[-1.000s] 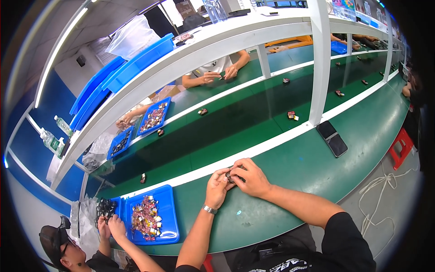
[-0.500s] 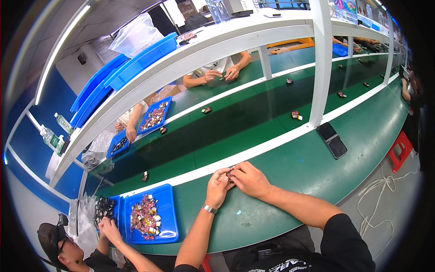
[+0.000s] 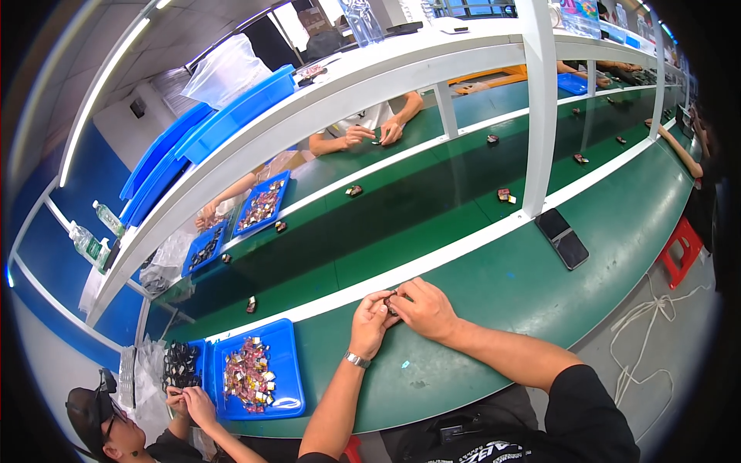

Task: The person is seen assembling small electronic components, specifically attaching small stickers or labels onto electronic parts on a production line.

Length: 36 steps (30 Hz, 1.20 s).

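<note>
Green worktop [image 3: 494,293]; left hand [image 3: 369,324], right hand [image 3: 423,309] both pinching small part [image 3: 392,304]; loose grip risks dropping it.

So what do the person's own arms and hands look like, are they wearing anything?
Both forearms are bare and so are both hands: no gloves. The left hand has a silvery metal watch band around its wrist. The right hand wears nothing at the wrist, and that arm runs up into a short black sleeve of a black shirt with pale lettering on the chest.
</note>
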Motion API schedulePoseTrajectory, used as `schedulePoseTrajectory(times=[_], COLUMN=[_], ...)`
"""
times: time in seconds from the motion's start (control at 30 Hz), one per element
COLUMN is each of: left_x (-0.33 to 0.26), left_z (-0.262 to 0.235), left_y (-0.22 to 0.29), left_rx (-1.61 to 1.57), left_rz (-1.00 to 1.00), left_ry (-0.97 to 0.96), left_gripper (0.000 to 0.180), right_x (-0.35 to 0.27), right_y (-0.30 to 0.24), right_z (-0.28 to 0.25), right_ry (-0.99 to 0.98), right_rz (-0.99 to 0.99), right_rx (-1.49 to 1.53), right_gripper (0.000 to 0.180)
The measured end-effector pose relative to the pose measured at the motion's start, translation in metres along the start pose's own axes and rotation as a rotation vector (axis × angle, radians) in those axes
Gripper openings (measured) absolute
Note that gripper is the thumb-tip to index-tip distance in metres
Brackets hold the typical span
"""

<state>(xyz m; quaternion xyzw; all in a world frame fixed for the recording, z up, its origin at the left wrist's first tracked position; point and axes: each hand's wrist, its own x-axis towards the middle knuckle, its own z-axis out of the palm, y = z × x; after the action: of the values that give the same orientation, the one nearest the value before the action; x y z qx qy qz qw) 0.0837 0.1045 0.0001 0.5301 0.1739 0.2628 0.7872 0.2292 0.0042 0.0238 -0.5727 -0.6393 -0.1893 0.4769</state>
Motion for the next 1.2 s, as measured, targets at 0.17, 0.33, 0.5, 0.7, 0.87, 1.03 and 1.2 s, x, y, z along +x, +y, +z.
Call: schedulePoseTrajectory(times=[0.17,0.33,0.5,0.7,0.87,1.03,1.2], left_x=[0.0006,0.0003,-0.0008,0.0006,0.0013,0.0019,0.0012], left_z=[0.0007,0.0032,0.0025,-0.0002,-0.0028,-0.0029,0.0028], left_y=[-0.0006,-0.001,-0.0007,-0.0031,-0.0049,-0.0046,-0.0033], left_rx=[-0.051,-0.069,-0.055,-0.074,-0.05,-0.04,0.015], left_rz=[0.004,-0.002,0.015,0.031,0.044,0.035,0.054], left_ry=[-0.013,0.0,0.025,-0.001,-0.028,-0.024,-0.006], left_gripper=[0.027,0.027,0.027,0.028,0.028,0.027,0.026], right_x=[0.0017,-0.0011,0.002,-0.0002,0.0019,0.0007,-0.0004], right_y=[-0.0002,0.0018,-0.0016,-0.002,-0.0003,0.0013,0.0029], right_z=[-0.0015,0.0018,-0.0028,-0.0062,-0.0045,-0.0028,-0.0028], right_ry=[0.028,0.018,0.003,-0.038,-0.034,-0.029,-0.076], right_rz=[-0.01,-0.007,0.031,0.097,0.238,0.273,0.297], right_rx=[-0.02,-0.021,0.014,0.134,0.271,0.319,0.374], right_gripper=[0.006,0.006,0.009,0.014,0.018,0.019,0.019])
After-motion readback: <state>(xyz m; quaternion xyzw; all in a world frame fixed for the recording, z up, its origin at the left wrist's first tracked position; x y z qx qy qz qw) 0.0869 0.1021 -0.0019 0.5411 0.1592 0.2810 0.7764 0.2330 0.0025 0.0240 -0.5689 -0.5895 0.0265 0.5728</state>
